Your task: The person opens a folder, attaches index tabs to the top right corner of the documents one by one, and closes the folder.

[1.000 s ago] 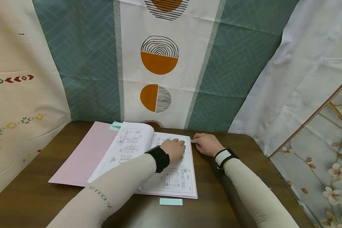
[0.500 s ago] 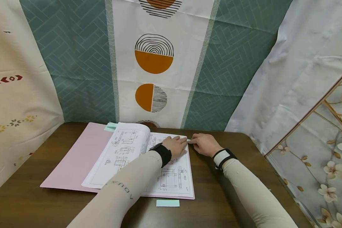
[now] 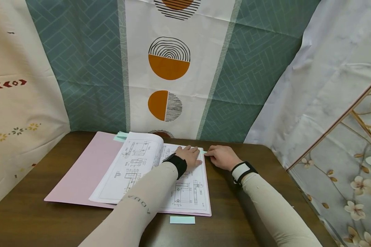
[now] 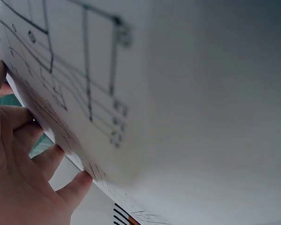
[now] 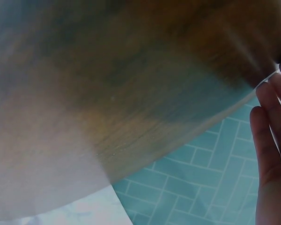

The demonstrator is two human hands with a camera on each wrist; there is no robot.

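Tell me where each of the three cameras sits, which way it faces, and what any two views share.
Head: worn high, looking forward and down at the table; both sleeved forearms show, left hand on the drawing page, right hand at a green tab.
Left wrist: close under the left hand, facing the drawing page; fingers show.
Right wrist: low by the right hand, facing the table edge and teal cloth.
Shared: head and left wrist both show the drawing page.

Left hand flat on drawing page; right hand touching green tab at page corner.
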